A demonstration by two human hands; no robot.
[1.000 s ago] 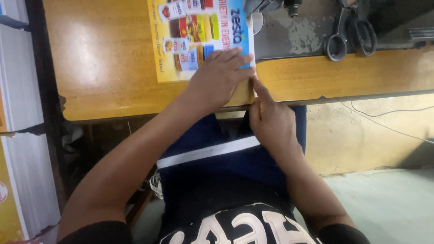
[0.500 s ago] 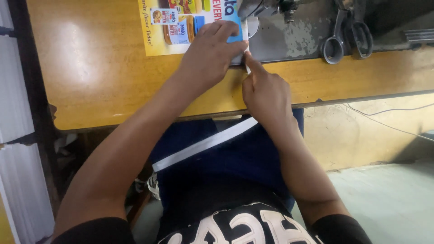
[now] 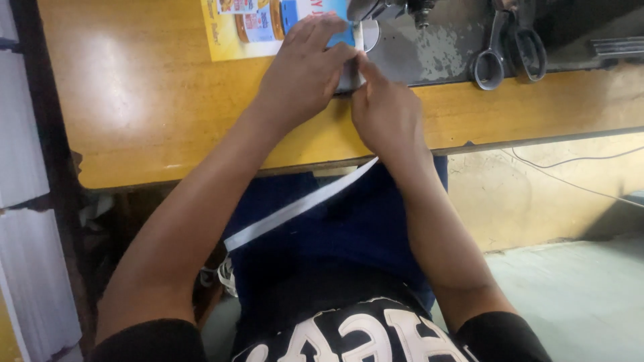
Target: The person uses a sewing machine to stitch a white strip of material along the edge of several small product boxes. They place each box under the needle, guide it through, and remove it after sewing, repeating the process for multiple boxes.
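Wooden table (image 3: 154, 100) with scissors (image 3: 503, 47). Left hand (image 3: 302, 74) lies flat, pinning a printed sheet (image 3: 248, 30); right hand (image 3: 386, 110), fingers curled, pinches its edge, steadying it by the machine (image 3: 429, 47).

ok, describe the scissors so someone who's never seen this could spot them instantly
Start at the yellow wooden table, then move to the grey metal bed set into its far right part. The scissors lie there, right of both hands: dark metal, two loop handles pointing toward the person, the only tool on the plate.
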